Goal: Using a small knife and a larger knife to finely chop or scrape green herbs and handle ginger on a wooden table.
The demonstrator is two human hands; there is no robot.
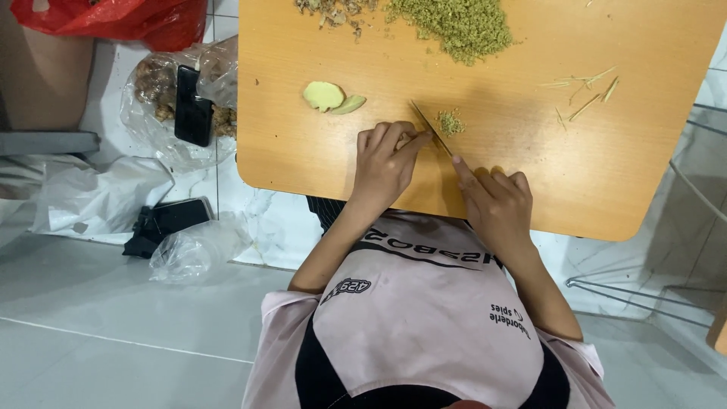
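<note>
My left hand rests curled on the wooden cutting board, fingertips pressed on a small piece against the knife blade. My right hand grips the knife's handle, index finger stretched along the blade's back. The blade angles up-left, its tip next to a small heap of minced greenish bits. Two pale ginger slices lie left of the hands. A large mound of minced greenish material sits at the board's far edge.
A brownish chopped pile lies at the far edge, thin slivers at the right. Left of the board are a red bag, a clear bag of ginger with a black phone, another dark device and crumpled plastic. A wire rack stands right.
</note>
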